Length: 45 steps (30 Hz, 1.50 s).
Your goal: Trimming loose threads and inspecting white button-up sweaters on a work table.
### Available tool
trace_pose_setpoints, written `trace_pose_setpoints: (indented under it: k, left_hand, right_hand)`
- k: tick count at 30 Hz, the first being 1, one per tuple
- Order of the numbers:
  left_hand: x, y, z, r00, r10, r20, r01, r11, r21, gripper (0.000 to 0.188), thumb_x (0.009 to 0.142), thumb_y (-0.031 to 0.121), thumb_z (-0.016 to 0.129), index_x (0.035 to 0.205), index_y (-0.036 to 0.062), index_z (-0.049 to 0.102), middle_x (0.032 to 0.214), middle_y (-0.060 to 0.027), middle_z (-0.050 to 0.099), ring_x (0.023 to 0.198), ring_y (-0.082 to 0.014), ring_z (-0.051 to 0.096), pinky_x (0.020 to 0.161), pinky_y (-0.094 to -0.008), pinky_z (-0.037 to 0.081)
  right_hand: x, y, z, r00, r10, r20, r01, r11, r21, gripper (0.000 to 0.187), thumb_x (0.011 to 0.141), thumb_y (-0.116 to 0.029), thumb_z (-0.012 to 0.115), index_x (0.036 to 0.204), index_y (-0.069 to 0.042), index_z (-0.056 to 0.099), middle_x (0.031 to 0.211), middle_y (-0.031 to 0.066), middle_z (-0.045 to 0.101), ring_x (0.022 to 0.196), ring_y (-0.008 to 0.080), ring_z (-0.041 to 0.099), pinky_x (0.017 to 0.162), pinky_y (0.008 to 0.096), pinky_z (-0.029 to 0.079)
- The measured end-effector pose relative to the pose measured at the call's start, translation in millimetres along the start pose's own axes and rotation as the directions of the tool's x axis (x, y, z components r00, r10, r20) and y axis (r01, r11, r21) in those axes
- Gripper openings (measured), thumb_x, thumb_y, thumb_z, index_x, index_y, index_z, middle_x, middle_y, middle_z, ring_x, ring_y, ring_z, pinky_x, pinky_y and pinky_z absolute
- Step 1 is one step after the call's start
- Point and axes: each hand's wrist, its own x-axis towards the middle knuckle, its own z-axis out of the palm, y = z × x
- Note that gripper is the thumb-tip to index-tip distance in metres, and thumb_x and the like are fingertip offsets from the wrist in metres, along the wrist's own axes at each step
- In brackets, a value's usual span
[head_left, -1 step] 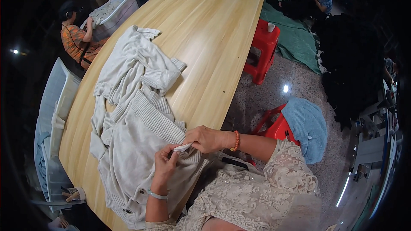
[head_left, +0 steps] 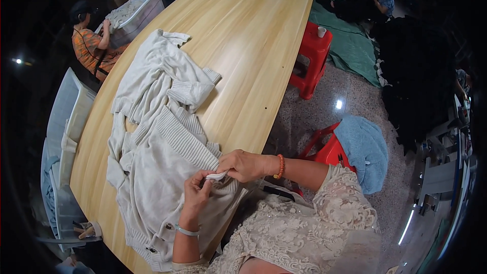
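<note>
A pile of cream knitted garments (head_left: 162,137) lies spread along the near left part of a long wooden table (head_left: 253,35). My left hand (head_left: 197,193) and my right hand (head_left: 243,165) meet over the near edge of the pile. Both pinch a small white tag (head_left: 217,175) attached to the knit, fingers closed on it. My left wrist wears a pale band, my right wrist an orange bead bracelet. The ribbed hem and sleeves of the garments fan out toward the far left.
A red plastic stool (head_left: 312,58) with a white cup stands right of the table; another red stool (head_left: 329,149) holds a blue cloth (head_left: 362,149). White plastic crates (head_left: 66,122) line the left side. A person in orange (head_left: 91,45) sits far left by a bin.
</note>
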Motion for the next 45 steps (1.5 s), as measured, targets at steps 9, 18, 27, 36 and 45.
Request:
trace_pose_setpoints:
  k: [9,18,27,36,45]
  left_hand:
    - [-5,21,-2,0.997,-0.075,-0.006,0.074,0.989,-0.126,0.01,0.092,0.011,0.064,0.1,0.006,0.065,0.074,0.0093,0.055,0.059,0.0014,0.042,0.05,-0.0173,0.031]
    - [-8,18,-18,0.991,0.03,-0.133,-0.085,0.899,-0.429,0.019,0.096,0.018,0.062,0.106,0.0029,0.066,0.092,0.0037,0.066,0.083,-0.0023,0.053,0.075,-0.0196,0.041]
    - [-35,16,-6,0.923,0.368,-0.117,-0.361,0.93,0.074,0.053,0.083,0.019,0.075,0.129,0.0039,0.054,0.121,-0.0055,0.057,0.101,-0.0129,0.055,0.082,-0.0301,0.044]
    - [-81,35,-85,0.672,0.576,-0.466,0.03,0.608,0.794,0.047,0.065,0.006,0.078,0.109,0.0038,0.061,0.096,-0.0121,0.066,0.091,-0.0292,0.063,0.08,-0.0404,0.047]
    - [-52,141,26,0.447,0.891,0.08,-0.754,0.327,0.57,0.036,0.077,0.013,0.062,0.111,0.0007,0.056,0.107,-0.0153,0.058,0.102,-0.0316,0.056,0.091,-0.043,0.043]
  right_hand:
    - [12,-7,-5,0.943,0.297,0.148,-0.332,0.844,0.421,0.018,0.093,-0.018,0.064,0.093,-0.001,0.063,0.077,0.0005,0.06,0.073,0.0072,0.055,0.064,0.0261,0.045]
    - [30,-30,-10,0.892,0.161,-0.422,-0.165,0.986,0.027,0.025,0.079,-0.014,0.078,0.095,-0.002,0.062,0.081,0.0071,0.059,0.069,0.0161,0.058,0.063,0.0281,0.048]
    - [22,-35,10,0.913,0.342,-0.222,-0.252,0.901,0.353,0.029,0.077,-0.001,0.072,0.101,-0.003,0.056,0.082,0.0002,0.057,0.069,0.0066,0.055,0.061,0.0225,0.046]
    - [35,-55,-53,0.822,0.226,-0.522,0.01,0.912,0.411,0.041,0.079,-0.002,0.069,0.116,-0.001,0.051,0.112,0.0066,0.058,0.095,0.014,0.057,0.084,0.0295,0.049]
    - [78,-111,-10,0.987,0.011,-0.16,0.042,0.946,0.322,0.081,0.076,-0.047,0.07,0.137,0.0,0.044,0.134,0.0209,0.05,0.12,0.0308,0.053,0.098,0.0394,0.045]
